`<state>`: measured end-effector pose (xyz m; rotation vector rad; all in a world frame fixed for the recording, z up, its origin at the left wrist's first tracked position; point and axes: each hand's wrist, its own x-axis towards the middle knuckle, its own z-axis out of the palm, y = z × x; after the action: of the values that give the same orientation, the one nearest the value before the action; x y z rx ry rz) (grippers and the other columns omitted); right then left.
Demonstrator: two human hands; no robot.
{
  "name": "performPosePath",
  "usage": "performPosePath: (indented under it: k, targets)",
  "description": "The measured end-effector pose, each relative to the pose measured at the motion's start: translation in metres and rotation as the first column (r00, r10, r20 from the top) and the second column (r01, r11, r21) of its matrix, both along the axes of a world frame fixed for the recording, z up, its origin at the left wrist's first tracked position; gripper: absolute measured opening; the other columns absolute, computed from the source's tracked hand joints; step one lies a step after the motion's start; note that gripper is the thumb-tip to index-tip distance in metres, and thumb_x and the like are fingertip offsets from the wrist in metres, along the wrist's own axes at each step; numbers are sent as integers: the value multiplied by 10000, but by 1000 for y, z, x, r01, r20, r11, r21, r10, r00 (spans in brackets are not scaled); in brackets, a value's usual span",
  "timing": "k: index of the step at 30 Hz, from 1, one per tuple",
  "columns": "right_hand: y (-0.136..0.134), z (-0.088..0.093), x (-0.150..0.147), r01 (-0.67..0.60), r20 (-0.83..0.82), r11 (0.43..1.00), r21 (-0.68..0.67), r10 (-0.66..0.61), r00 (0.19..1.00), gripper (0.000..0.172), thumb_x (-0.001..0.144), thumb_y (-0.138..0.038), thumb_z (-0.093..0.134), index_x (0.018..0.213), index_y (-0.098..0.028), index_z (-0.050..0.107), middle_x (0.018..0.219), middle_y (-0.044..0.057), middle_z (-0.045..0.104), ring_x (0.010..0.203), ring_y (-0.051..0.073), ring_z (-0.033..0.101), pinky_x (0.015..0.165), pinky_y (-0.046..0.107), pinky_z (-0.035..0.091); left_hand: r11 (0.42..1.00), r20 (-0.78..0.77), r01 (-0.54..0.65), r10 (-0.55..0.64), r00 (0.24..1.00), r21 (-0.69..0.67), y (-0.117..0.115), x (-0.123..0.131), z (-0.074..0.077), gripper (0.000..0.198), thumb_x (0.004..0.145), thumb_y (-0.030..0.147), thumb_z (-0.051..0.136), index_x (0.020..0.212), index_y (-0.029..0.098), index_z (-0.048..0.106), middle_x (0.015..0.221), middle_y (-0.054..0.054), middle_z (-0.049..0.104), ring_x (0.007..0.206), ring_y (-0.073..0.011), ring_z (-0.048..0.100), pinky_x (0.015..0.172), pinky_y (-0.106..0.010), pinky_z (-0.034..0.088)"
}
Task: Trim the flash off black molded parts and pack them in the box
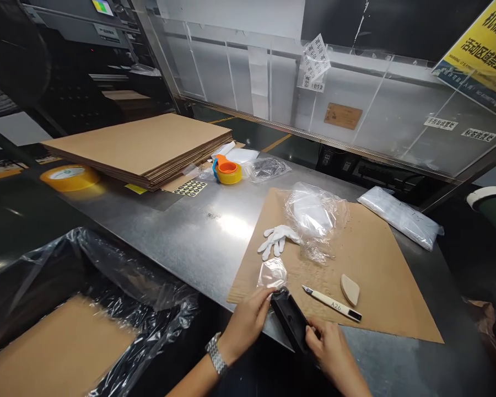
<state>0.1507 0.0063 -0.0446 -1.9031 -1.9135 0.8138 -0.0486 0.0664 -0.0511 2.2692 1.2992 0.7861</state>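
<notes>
Left hand (246, 322) and right hand (329, 348) grip black part (290, 318) at desk's (182, 231) near edge. White glove (278, 240), clear bag (314, 209), beige wedge (349, 290) on cardboard (380, 242). Knife (330, 302) marked "A26"; yellow sign (481, 60) reads "WARNING".

Left hand (247, 320) and right hand (329, 344) are gripping opposite ends of a black plastic part (290, 320) at the near edge of the metal table (182, 237). On a cardboard sheet (380, 259) are lying a white glove (279, 239), crumpled clear bag (314, 215), craft knife (330, 301) marked "A26" and beige block (349, 290). Farther left, a yellow tape roll (232, 176) is sitting near stacked cardboard (144, 143).
</notes>
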Motion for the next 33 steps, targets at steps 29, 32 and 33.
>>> performPosePath:
  k: [29,32,33]
  targets:
    - [66,111,-66,-431,-182,869,243,477,860,179,857,-231,430,843,-208,608,641,-4,622,566,121,575,526,195,427,697,692,-107,717,87,-709,-15,-42,58,358,794,462,520,1033,199,566,794,-12,591,719,-133,558,710,-271,434]
    - [66,101,-92,-465,-308,823,325,557,771,182,879,-278,445,921,-218,612,677,9,638,558,127,598,517,198,471,592,595,117,804,-14,-797,-30,-50,48,536,767,606,466,896,103,598,694,-83,603,587,-190,589,581,-339,456]
    - [65,94,-102,-508,-305,789,347,607,734,170,878,-277,459,937,-231,612,713,14,654,590,134,618,544,200,489,520,558,454,828,-59,-723,-35,-53,47,605,739,662,457,903,98,605,741,-102,622,640,-211,613,632,-363,466]
